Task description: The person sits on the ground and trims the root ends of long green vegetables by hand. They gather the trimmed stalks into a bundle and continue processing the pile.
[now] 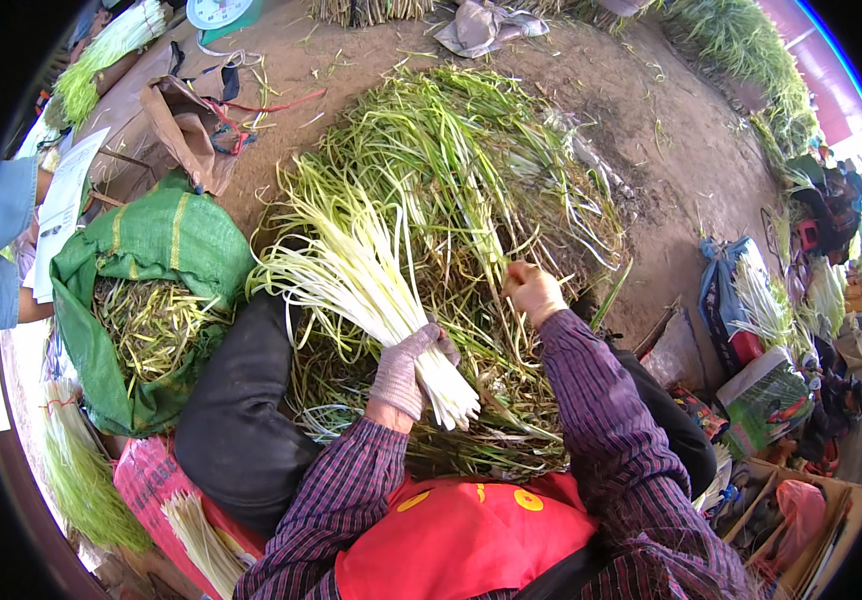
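My left hand [410, 369], in a light knitted glove, is closed around a thick bunch of pale blanched chives [371, 289]. The white cut ends point toward my lap, and the yellowish leaf tips fan out to the upper left. Bare and to the right of the bunch, my right hand [534, 291] pinches some long chive stalks [492, 244] at the pile; its fingertips are partly hidden. Between and beyond my legs spreads a large heap of loose green chives [431, 127], mixed with dry brown leaves.
A green woven sack [153, 232] of trimmings stands at my left. Beside it, another person's sleeve [3, 232] and papers [67, 202] show. A brown bag [187, 127] and a dial scale [217, 11] lie farther off. Cardboard boxes [840, 495] and more chive bundles [765, 292] are at right.
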The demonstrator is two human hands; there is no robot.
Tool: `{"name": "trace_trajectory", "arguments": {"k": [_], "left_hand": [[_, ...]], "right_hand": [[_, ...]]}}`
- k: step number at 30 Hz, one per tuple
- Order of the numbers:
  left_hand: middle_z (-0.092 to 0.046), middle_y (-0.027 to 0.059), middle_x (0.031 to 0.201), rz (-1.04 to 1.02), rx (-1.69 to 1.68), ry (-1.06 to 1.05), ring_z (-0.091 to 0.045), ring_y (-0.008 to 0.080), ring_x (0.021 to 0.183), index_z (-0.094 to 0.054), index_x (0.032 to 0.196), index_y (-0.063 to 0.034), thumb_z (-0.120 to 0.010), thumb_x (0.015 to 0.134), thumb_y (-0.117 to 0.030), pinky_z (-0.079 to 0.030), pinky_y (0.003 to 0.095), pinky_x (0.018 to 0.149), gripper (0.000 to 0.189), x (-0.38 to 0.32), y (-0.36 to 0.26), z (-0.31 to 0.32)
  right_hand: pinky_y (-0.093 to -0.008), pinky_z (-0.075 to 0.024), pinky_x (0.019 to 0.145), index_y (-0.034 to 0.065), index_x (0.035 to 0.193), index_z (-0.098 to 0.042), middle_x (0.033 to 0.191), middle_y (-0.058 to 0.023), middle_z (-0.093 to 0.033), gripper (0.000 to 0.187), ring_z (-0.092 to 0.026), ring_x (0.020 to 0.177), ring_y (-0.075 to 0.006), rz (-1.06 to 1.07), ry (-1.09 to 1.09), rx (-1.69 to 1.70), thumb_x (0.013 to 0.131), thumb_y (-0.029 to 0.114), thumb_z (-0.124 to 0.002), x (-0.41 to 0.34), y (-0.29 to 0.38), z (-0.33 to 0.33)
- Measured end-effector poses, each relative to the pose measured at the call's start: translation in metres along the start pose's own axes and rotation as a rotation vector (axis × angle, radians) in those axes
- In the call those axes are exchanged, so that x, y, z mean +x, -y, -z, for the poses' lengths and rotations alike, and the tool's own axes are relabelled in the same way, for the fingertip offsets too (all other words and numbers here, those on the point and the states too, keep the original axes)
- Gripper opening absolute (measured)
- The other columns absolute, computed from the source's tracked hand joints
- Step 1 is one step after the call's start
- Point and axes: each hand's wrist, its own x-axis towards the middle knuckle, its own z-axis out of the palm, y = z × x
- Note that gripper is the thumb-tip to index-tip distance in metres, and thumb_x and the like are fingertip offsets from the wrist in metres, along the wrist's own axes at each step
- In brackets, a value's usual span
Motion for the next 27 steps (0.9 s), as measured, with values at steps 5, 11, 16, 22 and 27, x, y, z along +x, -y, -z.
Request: {"name": "trace_trajectory", "arguments": {"k": [5,11,16,22,27], "left_hand": [[-0.053,0.0029,0.074,0.002,0.06,0.041,-0.053,0.0161,0.063,-0.054,0.097,-0.0067,-0.068,0.085,-0.014,-0.048,0.032,0.062,0.02,-0.007,-0.001,-0.004],[-0.049,0.0005,0.071,-0.025,0.168,0.066,-0.05,0.0143,0.059,-0.053,0.086,-0.0097,-0.067,0.087,-0.021,-0.046,0.0318,0.057,0.018,-0.015,-0.004,-0.006],[-0.054,0.0029,0.073,-0.041,0.193,0.062,-0.053,0.0143,0.058,-0.056,0.088,-0.0055,-0.067,0.087,-0.018,-0.049,0.0324,0.057,0.017,-0.016,-0.003,-0.007],[-0.064,0.0094,0.087,-0.126,0.296,-0.032,-0.061,0.0163,0.066,-0.057,0.093,-0.0035,-0.069,0.084,-0.009,-0.054,0.0333,0.058,0.016,-0.02,-0.002,-0.003],[-0.066,0.0076,0.079,-0.143,0.274,-0.052,-0.063,0.0161,0.062,-0.061,0.098,-0.0001,-0.069,0.082,-0.004,-0.054,0.0294,0.055,0.019,-0.014,0.001,0.004]], "right_hand": [[-0.0251,-0.0513,0.053,0.0031,0.1,-0.063,0.088,-0.0067,-0.067,0.014,-0.058,0.058,-0.0105,0.164,0.064,1.159,0.089,0.012,-0.063,-0.049,0.014,0.056],[-0.0205,-0.0426,0.049,0.0048,0.132,-0.05,0.072,0.0013,-0.056,0.043,-0.053,0.056,-0.0071,-0.185,0.52,0.421,0.092,0.016,-0.06,-0.132,0.028,0.037],[-0.0178,-0.0364,0.046,0.0031,0.134,-0.045,0.068,0.0034,-0.053,0.042,-0.047,0.052,-0.0047,0.296,0.395,1.121,0.095,0.013,-0.056,-0.186,0.053,0.065],[-0.0175,-0.0329,0.043,0.0067,0.121,-0.056,0.066,0.0048,-0.052,0.026,-0.049,0.053,-0.0029,-0.173,0.454,0.678,0.096,0.012,-0.054,-0.184,0.03,0.001],[-0.0179,-0.0364,0.047,0.0092,0.123,-0.056,0.069,0.0062,-0.052,0.027,-0.047,0.055,-0.002,-0.1,0.436,0.642,0.096,0.011,-0.054,-0.19,0.009,-0.015]]}}
